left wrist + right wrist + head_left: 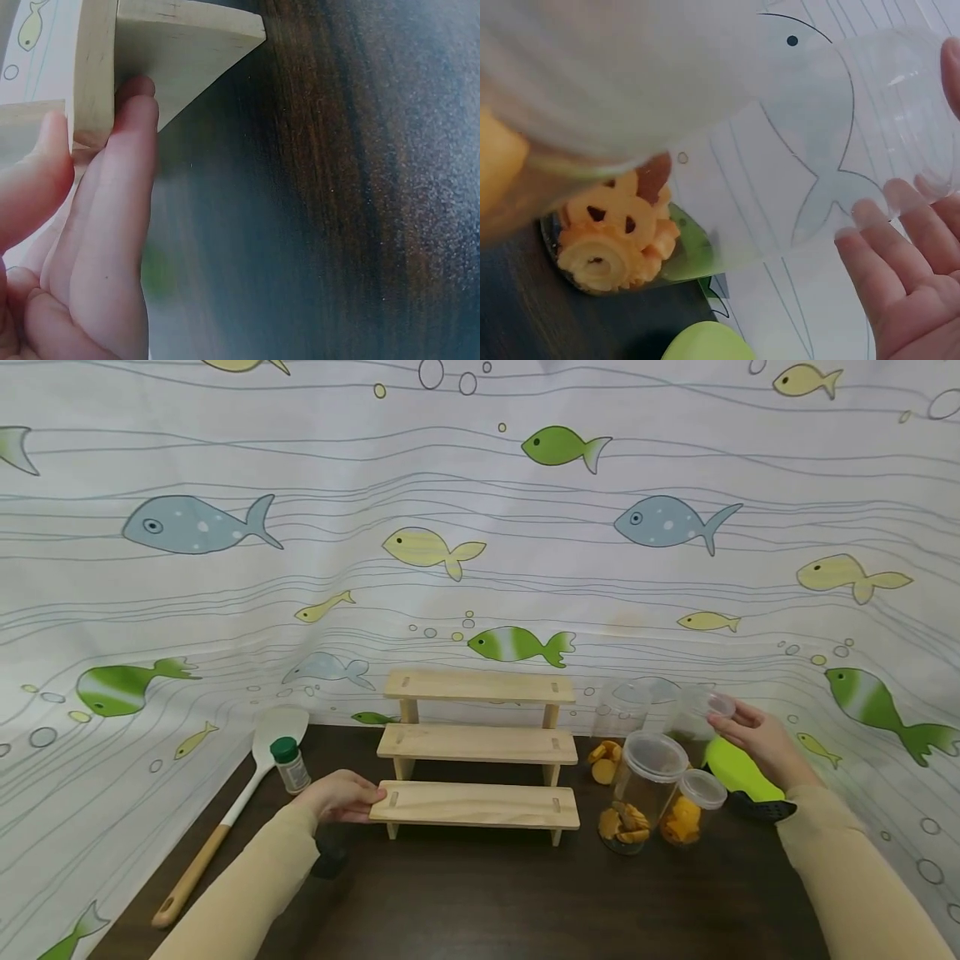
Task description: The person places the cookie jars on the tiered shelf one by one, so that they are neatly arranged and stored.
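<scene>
A three-tier light wooden shelf (480, 743) stands mid-table in the head view. My left hand (343, 795) grips the left end of its lowest board (480, 803). In the left wrist view the thumb (46, 161) lies on the board's upper side, with the fingers (120, 202) underneath. At the back right, my right hand (757, 743) holds the lidded top of a tall clear jar (681, 717). The right wrist view shows thumb and fingers (907, 262) around that end, and cookies (615, 240) at the jar's bottom.
Other clear jars stand beside it: a tall one (647, 777) and a short one (697, 797) in front, another (622, 706) behind. A lime-green item (738, 768) lies near the right forearm. At left are a green-capped bottle (290, 766) and a long spatula (238, 806). Fish-patterned cloth (480, 602) hangs behind.
</scene>
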Available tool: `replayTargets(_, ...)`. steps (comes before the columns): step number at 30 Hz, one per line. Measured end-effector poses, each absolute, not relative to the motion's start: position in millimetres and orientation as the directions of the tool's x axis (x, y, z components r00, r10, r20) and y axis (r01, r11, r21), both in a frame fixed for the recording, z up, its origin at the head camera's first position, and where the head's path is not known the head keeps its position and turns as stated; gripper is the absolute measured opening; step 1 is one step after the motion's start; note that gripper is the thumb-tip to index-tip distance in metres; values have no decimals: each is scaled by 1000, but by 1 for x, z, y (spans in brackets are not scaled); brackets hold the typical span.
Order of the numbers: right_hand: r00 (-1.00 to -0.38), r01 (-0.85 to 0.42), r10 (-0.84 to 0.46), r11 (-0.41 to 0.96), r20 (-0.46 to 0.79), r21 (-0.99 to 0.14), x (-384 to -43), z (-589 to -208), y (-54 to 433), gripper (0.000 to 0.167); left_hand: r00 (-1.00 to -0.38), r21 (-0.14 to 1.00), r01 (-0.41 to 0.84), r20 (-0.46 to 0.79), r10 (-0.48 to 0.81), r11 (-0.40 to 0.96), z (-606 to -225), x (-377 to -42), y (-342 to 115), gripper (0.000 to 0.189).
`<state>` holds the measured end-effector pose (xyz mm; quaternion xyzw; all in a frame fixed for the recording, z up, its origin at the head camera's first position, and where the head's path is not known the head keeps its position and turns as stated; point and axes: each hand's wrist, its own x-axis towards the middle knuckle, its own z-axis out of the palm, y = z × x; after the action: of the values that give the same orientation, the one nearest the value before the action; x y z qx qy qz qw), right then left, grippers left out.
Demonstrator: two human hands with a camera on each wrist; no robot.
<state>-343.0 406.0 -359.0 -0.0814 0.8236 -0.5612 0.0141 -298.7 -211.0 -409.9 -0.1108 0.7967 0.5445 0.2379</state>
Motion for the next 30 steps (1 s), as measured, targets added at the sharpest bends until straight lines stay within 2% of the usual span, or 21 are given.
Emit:
replayTargets(4, -988, -135, -114, 366, 100, -921, -337, -357, 406, 77, -865, 817, -426, -494, 90, 389, -409, -300, -210, 39)
replayTargets(7, -985, -167, -102, 313, 142, -935, -333, -354, 409, 76, -869, 825, -414, -484, 101, 386, -409, -299, -209, 39)
replayTargets(10, -976, -212, -82, 192, 200, -958, -329, -348, 410, 74, -872, 827, -413, -480, 98, 382, -410, -299, -208, 38)
replayTargets(14, -969, -248, -33, 134, 246, -959, -322, -336, 410, 72, -870, 825, -421, -485, 89, 378, -409, -298, -208, 37)
replayTargets(16, -965, -261, -6, 162, 263, -952, -319, -329, 409, 71, -870, 821, -419, -485, 88, 387, -408, -298, -209, 38)
replayTargets(24, -935, -345, 78, 42, 347, -938, -306, -305, 403, 51, -881, 813, -397, -468, 72, 426, -409, -297, -207, 37)
replayTargets(27, -931, -354, 94, -1, 352, -935, -302, -294, 400, 57, -883, 810, -397, -465, 61, 431, -409, -297, -206, 37)
replayTargets(30, -931, -358, 90, -36, 353, -933, -298, -281, 396, 72, -893, 801, -379, -448, 46, 463, -406, -297, -204, 36)
